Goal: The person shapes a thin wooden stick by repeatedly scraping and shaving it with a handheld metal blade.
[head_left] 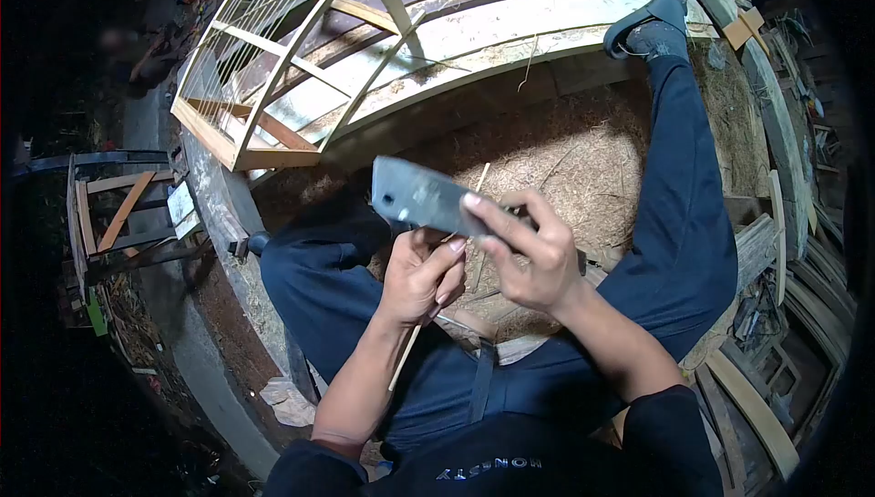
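Observation:
My right hand (533, 256) is closed on a broad dark-bladed cleaver (419, 196); the blade points left and has a hole near its end. Its handle is mostly hidden by my fingers. Just below the blade, my left hand (421, 276) pinches a thin wooden stick (406, 358). The stick slants from above the blade down past my left wrist, passing behind the cleaver. Whether the edge touches the stick I cannot tell.
A wooden frame strung with thin bars (273, 60) rests on a pale bench (483, 37) at upper left. Fine shavings (583, 169) cover the ground between my legs. Timber pieces (756, 406) lie at right. A wooden rack (118, 205) stands at far left.

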A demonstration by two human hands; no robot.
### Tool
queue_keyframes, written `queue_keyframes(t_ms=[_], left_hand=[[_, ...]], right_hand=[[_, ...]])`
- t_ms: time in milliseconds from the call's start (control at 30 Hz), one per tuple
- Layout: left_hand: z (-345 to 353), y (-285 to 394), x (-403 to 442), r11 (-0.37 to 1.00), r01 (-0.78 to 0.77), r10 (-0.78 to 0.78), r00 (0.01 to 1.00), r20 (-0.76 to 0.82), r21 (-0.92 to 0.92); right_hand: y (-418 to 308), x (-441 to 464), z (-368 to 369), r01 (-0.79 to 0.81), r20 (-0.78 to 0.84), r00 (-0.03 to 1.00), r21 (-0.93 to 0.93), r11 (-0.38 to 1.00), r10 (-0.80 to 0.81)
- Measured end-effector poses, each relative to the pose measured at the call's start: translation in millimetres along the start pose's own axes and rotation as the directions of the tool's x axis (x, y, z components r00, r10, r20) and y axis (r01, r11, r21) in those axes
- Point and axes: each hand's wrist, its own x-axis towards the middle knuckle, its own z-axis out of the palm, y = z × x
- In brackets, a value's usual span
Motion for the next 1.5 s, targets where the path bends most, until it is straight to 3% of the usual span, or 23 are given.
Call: queue_keyframes(t_ms=[33,100,233,267,367,400,567,633,700,767,833,900,967,1033,1100,1167,1233,1333,1433,1500], left_hand=[[-5,1,3,0.998,0.034,-0.032,0.998,0.06,-0.047],[0,0,3,0.999,0.003,-0.003,1.0,0.005,-0.043],[-3,-5,1,0.999,-0.021,0.02,0.999,-0.041,-0.025],[-3,-3,3,1.0,-0.01,0.009,1.0,-0.023,-0.028],[1,-3,3,0.998,-0.004,0.003,1.0,-0.014,-0.063],[-2,-5,3,0.999,-0.013,0.012,1.0,-0.02,-0.041],[2,-2,6,0.998,0.016,-0.019,0.998,-0.052,-0.061],[2,-3,5,0.997,0.033,-0.035,0.999,-0.033,-0.073],[1,-8,2,0.997,-0.049,0.045,0.995,-0.091,-0.051],[2,-4,3,1.0,-0.019,0.019,0.994,-0.109,0.0],[3,-1,5,0.999,0.02,-0.021,0.999,-0.029,-0.034],[1,-4,4,0.998,0.03,-0.031,0.999,-0.017,-0.061],[-3,-9,3,0.998,-0.063,0.063,0.997,-0.043,0.001],[-7,-5,8,0.998,0.018,-0.017,0.999,0.032,-0.054],[0,-3,7,0.999,0.007,-0.008,1.0,-0.028,-0.039],[-2,-6,5,1.0,-0.014,0.013,1.0,-0.024,-0.02],[-1,-4,4,1.0,-0.03,0.031,0.999,-0.024,0.006],[2,-2,5,0.995,0.027,-0.031,0.999,-0.042,-0.091],[-1,-6,1,0.997,-0.039,0.035,0.998,-0.055,-0.072],[-6,-5,4,0.998,0.002,0.0,1.0,0.025,-0.068]], right_hand=[[7,1,2,-0.002,-0.001,1.0,0.003,1.0,0.002],[24,8,7,0.022,-0.176,0.984,-0.045,0.999,-0.03],[6,-2,3,0.086,-0.024,0.996,-0.005,0.996,-0.086],[7,1,1,0.004,-0.025,1.0,-0.039,0.999,-0.005],[20,6,3,0.002,-0.117,0.993,-0.049,0.999,-0.008],[14,4,-3,0.061,-0.026,0.998,-0.108,0.992,-0.064],[15,1,3,-0.001,-0.065,0.998,-0.079,0.997,-0.004],[14,5,-2,0.032,-0.039,0.999,-0.122,0.992,-0.037],[9,2,-1,0.088,0.0,0.996,-0.066,0.994,-0.088],[12,0,1,0.007,-0.016,1.0,-0.088,0.996,-0.009],[20,5,3,-0.013,-0.097,0.995,-0.069,0.998,0.006],[14,6,-4,0.061,-0.021,0.998,-0.085,0.995,-0.063],[8,1,-1,0.094,0.022,0.995,-0.048,0.994,-0.093],[13,2,4,-0.041,-0.049,0.998,-0.052,0.998,0.038],[18,6,3,-0.026,-0.121,0.992,-0.036,0.999,0.022],[5,3,0,0.039,0.019,0.999,-0.029,0.999,-0.038],[11,-1,5,0.065,-0.016,0.998,-0.012,0.998,-0.065],[17,5,1,-0.076,-0.084,0.994,-0.049,0.996,0.072],[2,-1,-1,0.048,0.047,0.998,-0.023,0.999,-0.047],[10,-1,4,0.053,0.017,0.998,-0.007,0.999,-0.053]])
